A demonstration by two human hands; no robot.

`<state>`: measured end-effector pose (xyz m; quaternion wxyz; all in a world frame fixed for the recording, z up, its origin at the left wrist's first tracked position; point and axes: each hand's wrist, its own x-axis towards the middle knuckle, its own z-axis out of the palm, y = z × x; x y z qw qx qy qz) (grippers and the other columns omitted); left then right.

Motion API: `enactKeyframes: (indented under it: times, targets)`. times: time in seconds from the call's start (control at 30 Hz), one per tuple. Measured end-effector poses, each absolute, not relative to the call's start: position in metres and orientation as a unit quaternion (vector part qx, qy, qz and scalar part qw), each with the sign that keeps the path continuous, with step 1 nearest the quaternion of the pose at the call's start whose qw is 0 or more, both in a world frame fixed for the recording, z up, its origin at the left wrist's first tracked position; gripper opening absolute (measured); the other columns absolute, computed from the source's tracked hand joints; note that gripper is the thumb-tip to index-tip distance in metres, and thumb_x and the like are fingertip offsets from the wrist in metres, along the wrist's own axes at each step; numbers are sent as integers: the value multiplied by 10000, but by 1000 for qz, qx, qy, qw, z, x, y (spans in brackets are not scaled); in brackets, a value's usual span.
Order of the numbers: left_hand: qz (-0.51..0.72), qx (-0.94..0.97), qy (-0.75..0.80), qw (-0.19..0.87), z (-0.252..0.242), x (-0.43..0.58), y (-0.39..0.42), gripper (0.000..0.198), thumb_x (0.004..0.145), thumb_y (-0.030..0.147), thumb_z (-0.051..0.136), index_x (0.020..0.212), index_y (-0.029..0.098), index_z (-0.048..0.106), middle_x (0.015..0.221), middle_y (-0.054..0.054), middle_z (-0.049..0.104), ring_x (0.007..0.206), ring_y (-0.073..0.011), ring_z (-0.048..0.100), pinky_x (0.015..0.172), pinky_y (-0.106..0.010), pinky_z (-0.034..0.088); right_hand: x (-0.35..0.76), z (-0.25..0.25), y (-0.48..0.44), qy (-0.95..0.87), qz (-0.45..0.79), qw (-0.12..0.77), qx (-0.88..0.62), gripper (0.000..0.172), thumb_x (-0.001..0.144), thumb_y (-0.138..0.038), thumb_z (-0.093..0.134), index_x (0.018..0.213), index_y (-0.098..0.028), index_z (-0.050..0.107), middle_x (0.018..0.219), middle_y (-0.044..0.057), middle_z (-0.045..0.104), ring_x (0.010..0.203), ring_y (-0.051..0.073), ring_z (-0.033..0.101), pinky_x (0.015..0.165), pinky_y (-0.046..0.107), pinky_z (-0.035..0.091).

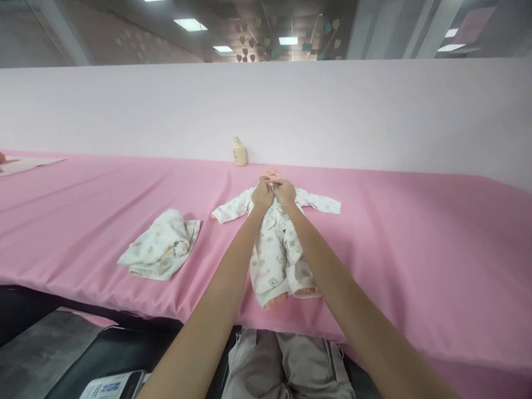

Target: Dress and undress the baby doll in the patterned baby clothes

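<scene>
A baby doll in a white printed top (272,217) and matching trousers (269,260) lies on its back on the pink sheet (374,238), head toward the wall. Its sleeves spread out to both sides, and its feet point at me. My left hand (263,194) and my right hand (285,194) meet at the doll's neck, just below its head (272,174). Both hands have their fingers pinched together at the neckline of the top. The fingertips partly cover the spot, so the exact bit of cloth between them is hard to see.
A folded white printed cloth (160,246) lies left of the doll. A cream pump bottle (239,152) stands against the white wall (332,111). At the far left edge is a pale cloth (25,164). A black chair (112,354) sits below the table edge.
</scene>
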<state>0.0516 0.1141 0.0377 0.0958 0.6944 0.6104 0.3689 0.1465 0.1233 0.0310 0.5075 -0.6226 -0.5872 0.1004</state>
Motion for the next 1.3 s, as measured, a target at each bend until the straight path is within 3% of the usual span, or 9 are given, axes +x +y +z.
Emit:
enactKeyframes:
  times: [0.27,0.57,0.77,0.9,1.0,1.13,1.3]
  targets:
    - [374,690,612,98,38,51,113,304,895,242,354,1191,287,404,1039,-11,664,944,-206,628,761,-305,435,146,31,120,-603,81,509,-608,172,798,-223,538,883,-208,687,971,22,699,924,184,614,875,303,446]
    - [384,691,604,105,37,49,114,295,879,231,385,1163,301,420,1074,17,656,951,-177,623,761,-285,431,144,34,115,-637,55,475,-604,215,814,-191,506,942,-242,671,988,8,689,924,203,607,848,325,450]
    - [417,684,588,116,34,46,113,285,880,234,378,1156,285,426,1098,21,648,927,-159,629,754,-273,435,140,39,110,-654,38,439,-615,366,829,-149,443,1116,-263,641,996,23,697,936,235,619,837,349,451]
    - [440,652,600,150,32,45,111,316,883,280,378,1199,272,388,1030,11,663,883,-151,637,756,-262,443,138,34,99,-624,70,488,-606,387,838,-162,438,1189,-249,576,1027,12,691,924,209,619,853,331,448]
    - [439,640,613,147,32,47,104,303,882,269,367,1176,241,434,991,-10,674,917,-161,627,786,-264,440,136,28,89,-603,73,518,-603,331,858,-182,420,1142,-206,588,1035,30,676,937,183,603,885,306,430]
    - [397,678,614,82,34,51,92,274,902,263,324,953,221,590,1032,-51,670,987,-195,601,818,-285,418,134,26,80,-590,50,499,-633,278,863,-286,476,1043,-151,641,1046,98,629,959,199,580,890,305,420]
    - [385,690,608,77,32,48,79,266,897,316,369,939,256,625,967,-10,690,924,-188,614,746,-267,410,136,30,77,-593,69,485,-640,235,857,-232,461,841,-170,687,894,68,665,851,184,595,828,290,433]
